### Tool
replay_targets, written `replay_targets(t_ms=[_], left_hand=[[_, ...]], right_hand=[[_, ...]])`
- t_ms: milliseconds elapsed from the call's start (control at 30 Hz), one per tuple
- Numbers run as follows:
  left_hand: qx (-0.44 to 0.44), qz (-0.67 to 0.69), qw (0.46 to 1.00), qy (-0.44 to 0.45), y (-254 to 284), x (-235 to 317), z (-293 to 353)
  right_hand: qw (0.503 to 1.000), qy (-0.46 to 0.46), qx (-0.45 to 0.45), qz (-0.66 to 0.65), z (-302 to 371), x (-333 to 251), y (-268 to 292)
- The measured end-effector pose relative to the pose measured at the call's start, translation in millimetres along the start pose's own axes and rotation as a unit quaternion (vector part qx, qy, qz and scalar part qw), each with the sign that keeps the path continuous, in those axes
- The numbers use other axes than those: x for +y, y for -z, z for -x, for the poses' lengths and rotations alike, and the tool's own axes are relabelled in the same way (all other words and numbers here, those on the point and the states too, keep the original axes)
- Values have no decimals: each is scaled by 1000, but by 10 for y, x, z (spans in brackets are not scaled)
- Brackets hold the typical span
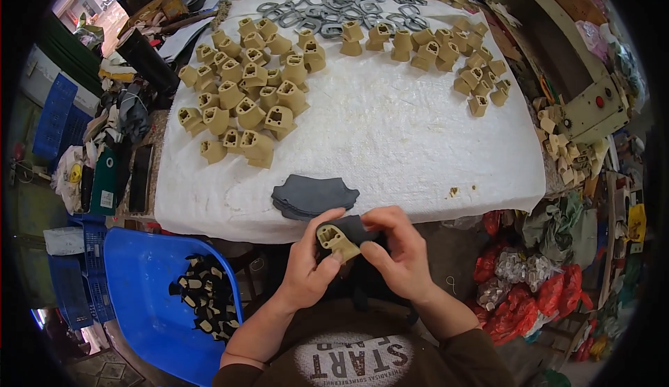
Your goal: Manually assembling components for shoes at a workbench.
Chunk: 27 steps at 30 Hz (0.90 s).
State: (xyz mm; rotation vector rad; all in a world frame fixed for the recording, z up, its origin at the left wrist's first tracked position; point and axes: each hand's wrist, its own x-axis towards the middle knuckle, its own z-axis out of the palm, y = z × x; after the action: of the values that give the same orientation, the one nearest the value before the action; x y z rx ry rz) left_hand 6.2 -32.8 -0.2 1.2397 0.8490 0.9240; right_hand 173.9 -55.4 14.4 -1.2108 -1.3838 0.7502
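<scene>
In front of my body, at the near edge of the table, my left hand [306, 265] grips a tan block shoe heel [341, 243], its hollowed end facing up. A dark grey sheet piece [357, 227] lies around the heel's far side. My right hand [403, 256] has its thumb and fingers closed on the right part of that piece. Just beyond my hands, a small stack of the same dark grey cut pieces [313, 194] rests on the white cloth. Whether the sheet is leather or synthetic, I cannot tell.
Many bare tan heels [251, 111] stand on the white-covered table [390, 136], with grey rings [341, 0] at its far end. A blue tub [143, 303] at lower left holds dark-covered heels [208, 296]. Red plastic bags [516, 314] lie at lower right.
</scene>
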Motion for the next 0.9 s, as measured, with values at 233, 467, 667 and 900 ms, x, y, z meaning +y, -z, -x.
replay_targets(t_ms=[233,467,667,900], left_hand=[[8,-62,997,-48,-87,-23,30],[61,-58,996,-14,-159,-55,24],[47,-17,998,-26,-126,-76,6],[-70,108,991,21,-70,-20,27]], right_hand=[[995,-41,-94,-17,55,3,-19],[986,106,-39,121,72,12,-183],[948,194,-88,238,106,16,-164],[980,-85,-166,-72,-97,141,287]])
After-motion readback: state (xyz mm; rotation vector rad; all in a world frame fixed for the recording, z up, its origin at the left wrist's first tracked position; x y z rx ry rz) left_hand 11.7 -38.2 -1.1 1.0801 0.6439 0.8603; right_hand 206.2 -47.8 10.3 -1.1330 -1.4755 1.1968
